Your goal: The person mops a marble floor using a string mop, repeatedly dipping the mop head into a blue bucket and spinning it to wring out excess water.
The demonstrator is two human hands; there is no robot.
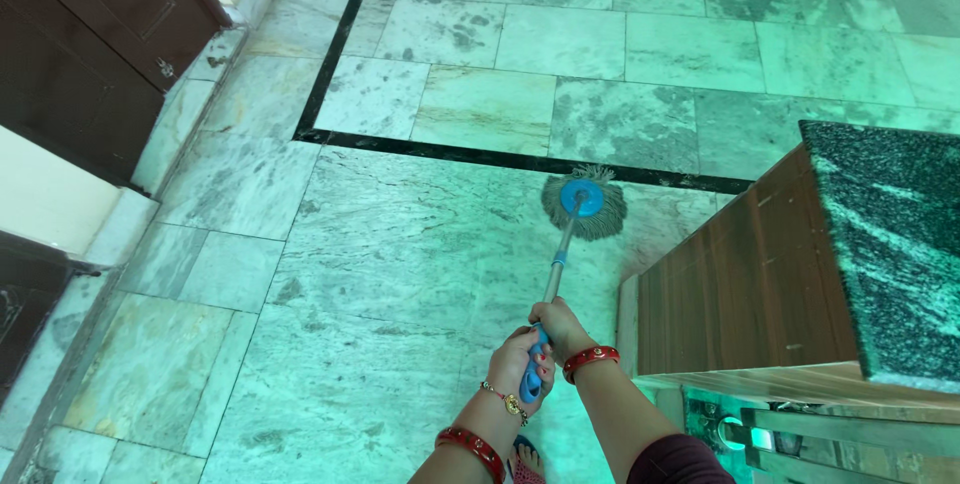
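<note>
Lower frame edge is cutting off both forearms and most of a sandalled foot (521,462) below the hands. Left hand (517,362) is wrapping tight around the blue grip end of the mop handle (556,269); the grip is mostly hiding inside the fist. Right hand (561,325) is closing around the metal shaft just ahead of the left. Round grey string mop head (584,206), blue plastic hub, is resting flat well ahead of both hands on the polished, veined marble floor (400,274). Right of the hands, a wooden cabinet (745,279) is standing under a speckled dark stone top (895,244), partly out of frame.
</note>
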